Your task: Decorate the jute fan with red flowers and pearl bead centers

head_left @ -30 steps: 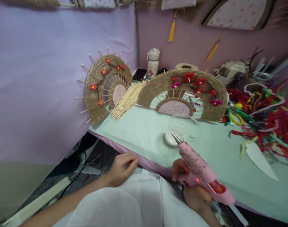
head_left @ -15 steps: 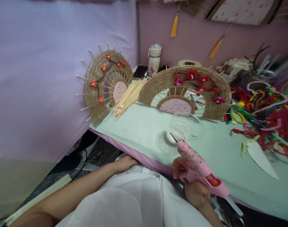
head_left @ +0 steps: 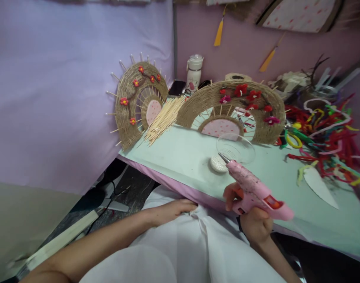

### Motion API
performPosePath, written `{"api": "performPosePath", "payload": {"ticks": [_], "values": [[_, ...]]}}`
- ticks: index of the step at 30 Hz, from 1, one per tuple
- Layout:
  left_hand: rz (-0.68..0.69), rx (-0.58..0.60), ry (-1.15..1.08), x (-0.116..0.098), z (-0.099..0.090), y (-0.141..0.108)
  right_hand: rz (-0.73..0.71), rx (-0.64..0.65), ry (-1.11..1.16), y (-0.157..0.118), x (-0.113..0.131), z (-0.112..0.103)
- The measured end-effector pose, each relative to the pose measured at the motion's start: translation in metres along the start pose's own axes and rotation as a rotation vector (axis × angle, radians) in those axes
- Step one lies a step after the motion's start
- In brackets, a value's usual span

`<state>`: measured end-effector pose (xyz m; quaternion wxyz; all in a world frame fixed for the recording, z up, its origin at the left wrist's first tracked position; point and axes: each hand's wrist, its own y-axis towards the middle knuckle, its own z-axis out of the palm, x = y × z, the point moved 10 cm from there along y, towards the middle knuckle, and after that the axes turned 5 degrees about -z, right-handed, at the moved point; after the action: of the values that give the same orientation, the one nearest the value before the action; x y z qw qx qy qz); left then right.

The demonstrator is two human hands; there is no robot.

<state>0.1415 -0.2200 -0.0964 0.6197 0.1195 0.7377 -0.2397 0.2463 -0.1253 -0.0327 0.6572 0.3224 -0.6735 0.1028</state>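
In my right hand is a pink hot glue gun, its metal nozzle tilted up and to the left. My fingers wrap round the handle near the trigger. Just beyond the nozzle, a round white beaded piece and a clear plastic dish rest on the table. My left hand is at my lap by the table's edge, its fingers closed on the white garment, which bunches into folds there. Behind, two twine-wrapped fan shapes stand: one fan at left, another fan in the middle, both with red flowers.
Thin wooden sticks lie between the fans. A white bottle and a phone stand at the back. To the right are tangled coloured pipe cleaners, yellow-green pliers and a white leaf-shaped piece. Yellow tassels hang above.
My left hand has slid right along my lap and now gathers the garment. The glue gun has shifted slightly right and up in view. The camera view has moved a little.
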Motion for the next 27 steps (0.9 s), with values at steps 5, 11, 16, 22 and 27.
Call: {"api": "performPosePath", "payload": {"ticks": [5, 11, 16, 22, 27], "values": [[-0.094, 0.07, -0.25, 0.01, 0.02, 0.001, -0.081, -0.031, 0.011, -0.004, 0.012, -0.008], [-0.358, -0.38, -0.633, 0.055, -0.011, -0.008, -0.106, -0.097, 0.042, 0.0, 0.015, -0.015], [-0.452, -0.379, -0.851, 0.037, -0.019, -0.021, -0.124, -0.135, 0.074, 0.002, 0.017, -0.019], [-0.35, -0.364, -0.913, 0.005, -0.034, -0.015, -0.12, -0.126, 0.08, -0.001, 0.014, -0.014], [-0.353, -0.355, -0.962, 0.014, -0.038, -0.001, -0.121, -0.12, 0.069, -0.003, 0.008, -0.015]]}}
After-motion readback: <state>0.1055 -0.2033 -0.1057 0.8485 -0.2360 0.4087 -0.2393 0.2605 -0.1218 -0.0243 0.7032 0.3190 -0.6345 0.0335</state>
